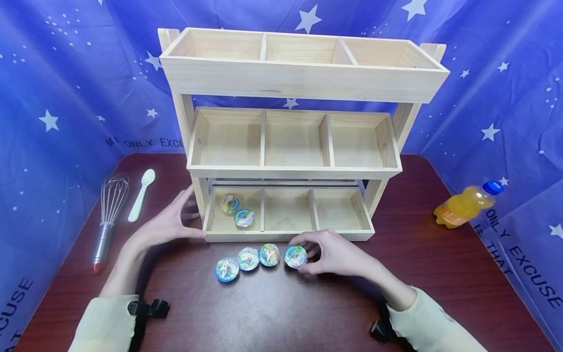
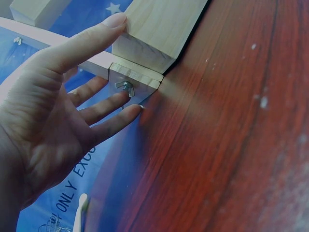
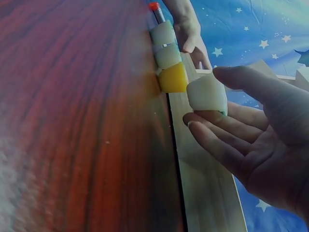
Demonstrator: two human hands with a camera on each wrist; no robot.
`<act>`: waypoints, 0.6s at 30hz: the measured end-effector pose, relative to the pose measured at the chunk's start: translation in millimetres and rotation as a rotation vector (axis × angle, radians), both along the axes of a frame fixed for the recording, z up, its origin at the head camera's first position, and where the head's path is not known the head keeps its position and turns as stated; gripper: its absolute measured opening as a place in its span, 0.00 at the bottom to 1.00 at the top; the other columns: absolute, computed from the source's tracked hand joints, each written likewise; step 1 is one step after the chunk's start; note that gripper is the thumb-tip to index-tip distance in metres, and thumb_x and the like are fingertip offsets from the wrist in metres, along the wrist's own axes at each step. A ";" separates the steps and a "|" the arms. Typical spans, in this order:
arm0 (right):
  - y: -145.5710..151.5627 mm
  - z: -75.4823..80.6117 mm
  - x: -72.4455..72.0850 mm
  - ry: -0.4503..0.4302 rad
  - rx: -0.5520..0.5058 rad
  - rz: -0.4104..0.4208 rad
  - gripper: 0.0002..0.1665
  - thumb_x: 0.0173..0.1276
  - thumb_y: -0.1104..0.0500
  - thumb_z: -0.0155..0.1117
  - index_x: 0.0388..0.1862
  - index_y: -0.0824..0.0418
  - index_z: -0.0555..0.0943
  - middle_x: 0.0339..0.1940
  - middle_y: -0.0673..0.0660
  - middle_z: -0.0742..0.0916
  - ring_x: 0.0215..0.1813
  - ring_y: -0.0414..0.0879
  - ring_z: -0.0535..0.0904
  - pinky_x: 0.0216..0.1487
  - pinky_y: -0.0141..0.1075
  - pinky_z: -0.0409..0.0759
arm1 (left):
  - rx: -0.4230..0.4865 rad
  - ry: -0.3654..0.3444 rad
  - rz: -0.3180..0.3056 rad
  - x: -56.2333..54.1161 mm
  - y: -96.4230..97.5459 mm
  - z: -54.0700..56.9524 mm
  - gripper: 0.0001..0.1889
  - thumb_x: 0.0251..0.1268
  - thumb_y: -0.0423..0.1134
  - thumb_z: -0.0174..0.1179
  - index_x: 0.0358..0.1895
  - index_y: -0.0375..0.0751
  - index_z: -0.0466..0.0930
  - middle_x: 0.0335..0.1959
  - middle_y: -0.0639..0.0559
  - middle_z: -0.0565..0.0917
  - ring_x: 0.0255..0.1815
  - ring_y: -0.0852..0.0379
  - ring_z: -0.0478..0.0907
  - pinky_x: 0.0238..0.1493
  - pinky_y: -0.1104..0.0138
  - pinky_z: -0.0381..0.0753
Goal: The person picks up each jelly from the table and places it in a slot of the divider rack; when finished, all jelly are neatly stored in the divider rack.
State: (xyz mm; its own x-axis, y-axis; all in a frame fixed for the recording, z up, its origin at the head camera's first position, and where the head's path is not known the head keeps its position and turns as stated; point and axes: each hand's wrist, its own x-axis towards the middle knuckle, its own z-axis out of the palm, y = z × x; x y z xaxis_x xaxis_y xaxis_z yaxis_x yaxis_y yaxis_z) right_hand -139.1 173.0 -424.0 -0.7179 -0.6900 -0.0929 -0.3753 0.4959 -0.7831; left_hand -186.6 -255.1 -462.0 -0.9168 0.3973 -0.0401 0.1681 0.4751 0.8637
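My right hand (image 1: 332, 252) pinches a jelly cup (image 1: 295, 256) between thumb and fingers, just before the lowest tray of a wooden shelf rack (image 1: 303, 83). In the right wrist view that cup (image 3: 206, 94) has a pale body, and the hand (image 3: 270, 130) holds it by its side. To its left, a row of three more jelly cups (image 1: 248, 259) stands on the table, one with a yellow body (image 3: 173, 79). My left hand (image 1: 169, 220) rests at the rack's lower left corner, thumb at the tray front, fingers (image 2: 113, 128) extended beside the wing-nutted leg.
Two jelly cups (image 1: 244, 218) lie in the bottom tray's left compartment. A whisk (image 1: 107, 215) and a white spoon (image 1: 141, 195) lie at the table's left. An orange drink bottle (image 1: 466, 205) lies at the right. A blue starred curtain (image 1: 79, 98) hangs behind.
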 end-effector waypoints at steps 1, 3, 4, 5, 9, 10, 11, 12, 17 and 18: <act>0.7 0.9 -0.6 -0.018 -0.014 0.001 0.26 0.59 0.58 0.79 0.57 0.49 0.84 0.44 0.47 0.90 0.43 0.35 0.89 0.45 0.34 0.90 | 0.000 0.000 0.000 0.0 0.0 0.1 0.71 0.47 0.43 0.83 0.82 0.79 0.33 0.78 0.37 0.56 0.68 0.31 0.77 0.65 0.45 0.80; 2.1 1.9 -2.5 -0.058 -0.043 0.003 0.26 0.59 0.58 0.79 0.58 0.50 0.83 0.45 0.50 0.90 0.43 0.37 0.90 0.44 0.34 0.90 | -0.001 0.000 0.001 0.0 0.2 0.1 0.71 0.47 0.43 0.83 0.82 0.78 0.33 0.78 0.37 0.56 0.68 0.31 0.77 0.65 0.45 0.80; 2.4 2.3 -3.4 -0.075 -0.057 0.007 0.27 0.59 0.58 0.79 0.58 0.51 0.83 0.45 0.51 0.90 0.43 0.37 0.90 0.43 0.34 0.90 | -0.002 0.000 0.002 0.0 0.1 0.3 0.71 0.46 0.43 0.83 0.82 0.78 0.33 0.78 0.37 0.56 0.68 0.31 0.77 0.66 0.45 0.80; 2.8 2.6 -4.5 -0.096 -0.071 0.012 0.27 0.59 0.59 0.79 0.58 0.52 0.83 0.45 0.52 0.90 0.43 0.38 0.90 0.43 0.34 0.90 | -0.002 0.001 0.002 0.0 0.2 0.6 0.71 0.46 0.43 0.83 0.82 0.78 0.33 0.78 0.37 0.56 0.68 0.31 0.77 0.66 0.45 0.79; 5.5 5.5 -8.7 -0.181 -0.103 0.022 0.28 0.59 0.59 0.79 0.60 0.54 0.82 0.46 0.56 0.90 0.43 0.42 0.91 0.41 0.37 0.91 | -0.005 -0.001 -0.003 0.0 0.9 1.5 0.71 0.47 0.44 0.83 0.82 0.78 0.32 0.79 0.37 0.55 0.68 0.30 0.77 0.66 0.44 0.79; 6.3 6.3 -9.9 -0.197 -0.111 0.028 0.29 0.59 0.60 0.79 0.60 0.54 0.82 0.46 0.56 0.90 0.43 0.42 0.91 0.41 0.38 0.91 | -0.005 -0.003 -0.003 0.1 0.9 1.7 0.71 0.46 0.44 0.83 0.82 0.78 0.33 0.79 0.37 0.55 0.68 0.31 0.77 0.66 0.44 0.79; 7.3 7.0 -11.4 -0.213 -0.120 0.036 0.29 0.59 0.61 0.78 0.61 0.55 0.82 0.47 0.57 0.89 0.43 0.43 0.91 0.42 0.38 0.91 | -0.005 -0.005 -0.004 0.1 1.1 2.0 0.71 0.47 0.44 0.83 0.82 0.78 0.33 0.79 0.37 0.55 0.68 0.31 0.77 0.66 0.44 0.79; 8.4 7.9 -12.9 -0.227 -0.128 0.045 0.30 0.59 0.62 0.78 0.61 0.55 0.82 0.47 0.57 0.89 0.44 0.43 0.91 0.42 0.39 0.91 | -0.007 -0.006 -0.005 0.0 1.4 2.1 0.71 0.47 0.44 0.83 0.82 0.78 0.33 0.79 0.37 0.55 0.68 0.31 0.77 0.66 0.44 0.79; 12.0 10.2 -24.5 -0.288 -0.203 0.117 0.31 0.59 0.65 0.78 0.63 0.60 0.80 0.51 0.59 0.89 0.47 0.44 0.90 0.48 0.42 0.91 | -0.018 -0.010 0.001 0.9 1.3 2.7 0.70 0.47 0.45 0.83 0.82 0.78 0.32 0.79 0.37 0.55 0.67 0.31 0.78 0.68 0.43 0.77; 12.8 9.9 -27.3 -0.299 -0.224 0.128 0.31 0.59 0.66 0.77 0.63 0.62 0.80 0.51 0.59 0.88 0.48 0.43 0.90 0.49 0.42 0.90 | -0.020 -0.010 0.002 1.0 1.1 2.7 0.71 0.47 0.45 0.83 0.82 0.78 0.32 0.79 0.36 0.55 0.67 0.32 0.78 0.68 0.42 0.76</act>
State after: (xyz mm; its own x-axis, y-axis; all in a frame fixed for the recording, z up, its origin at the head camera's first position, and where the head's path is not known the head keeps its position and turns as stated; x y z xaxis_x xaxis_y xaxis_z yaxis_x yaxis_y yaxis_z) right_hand -166.5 185.9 -414.0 -0.5888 -0.7991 -0.1213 -0.1621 0.2638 -0.9509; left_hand -185.6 -253.9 -459.3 -0.9172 0.3943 -0.0577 0.1581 0.4931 0.8555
